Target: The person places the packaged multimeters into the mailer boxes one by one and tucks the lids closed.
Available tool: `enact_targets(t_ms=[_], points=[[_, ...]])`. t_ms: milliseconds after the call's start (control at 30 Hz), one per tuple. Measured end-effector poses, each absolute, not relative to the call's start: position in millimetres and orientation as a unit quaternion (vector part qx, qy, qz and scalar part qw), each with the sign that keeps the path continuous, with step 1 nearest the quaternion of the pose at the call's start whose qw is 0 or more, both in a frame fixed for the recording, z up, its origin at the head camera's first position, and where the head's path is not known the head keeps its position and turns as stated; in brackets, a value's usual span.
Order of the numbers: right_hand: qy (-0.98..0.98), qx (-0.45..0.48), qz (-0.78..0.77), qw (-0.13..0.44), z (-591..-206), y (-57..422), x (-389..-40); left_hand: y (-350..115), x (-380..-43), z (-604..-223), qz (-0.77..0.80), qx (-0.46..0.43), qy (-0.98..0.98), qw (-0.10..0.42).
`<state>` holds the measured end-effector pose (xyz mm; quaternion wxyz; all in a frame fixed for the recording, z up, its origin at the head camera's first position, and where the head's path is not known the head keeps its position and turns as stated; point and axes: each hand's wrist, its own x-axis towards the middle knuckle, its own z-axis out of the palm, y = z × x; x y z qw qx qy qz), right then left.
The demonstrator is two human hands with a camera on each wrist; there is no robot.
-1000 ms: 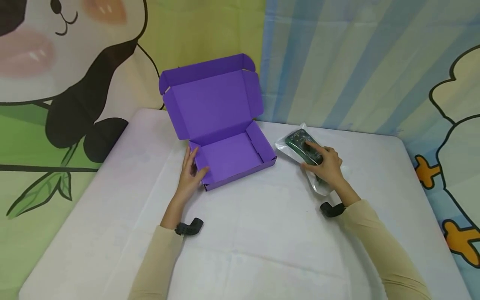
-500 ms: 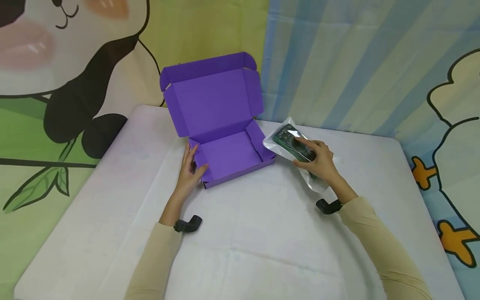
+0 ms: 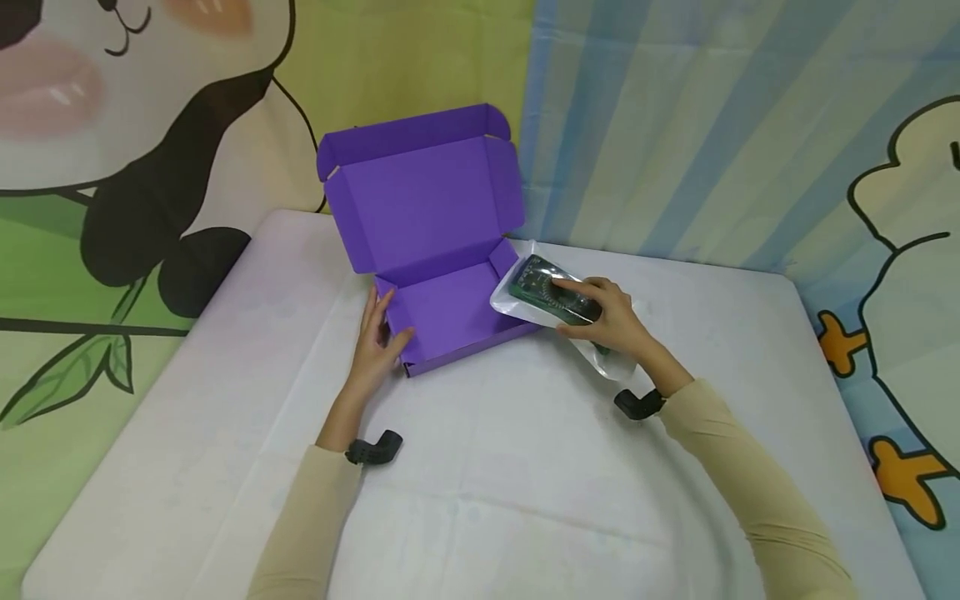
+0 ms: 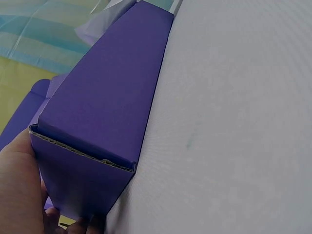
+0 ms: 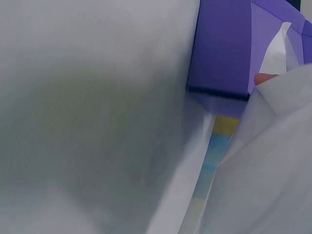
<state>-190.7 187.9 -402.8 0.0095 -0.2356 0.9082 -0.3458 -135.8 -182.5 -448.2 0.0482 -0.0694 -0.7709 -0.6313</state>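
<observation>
Purple box point(image 3: 450, 304), lid raised, on worktop point(image 3: 480, 517). At box's right wall: right hand point(image 3: 609, 321), fingers gripping clear bag point(image 3: 523, 312); green circuit board point(image 3: 543, 287) inside, beneath index finger, projecting boxward. At box's left wall: left hand point(image 3: 372, 350), thumb and fingers holding wall.

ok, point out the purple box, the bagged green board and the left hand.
Purple box point(image 3: 429, 208): head view, inner face of the raised lid.
Bagged green board point(image 3: 547, 297): head view, exposed upper face, seen through the bag.
Left hand point(image 3: 371, 354): head view, back of the hand.
</observation>
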Motion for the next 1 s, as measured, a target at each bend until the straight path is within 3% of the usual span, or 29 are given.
enact_targets(t_ms=[1000], points=[[0.873,-0.37,-0.306,0.086,-388,123,-223,-184,-136,-448,-0.624,-0.075,-0.774,0.07]])
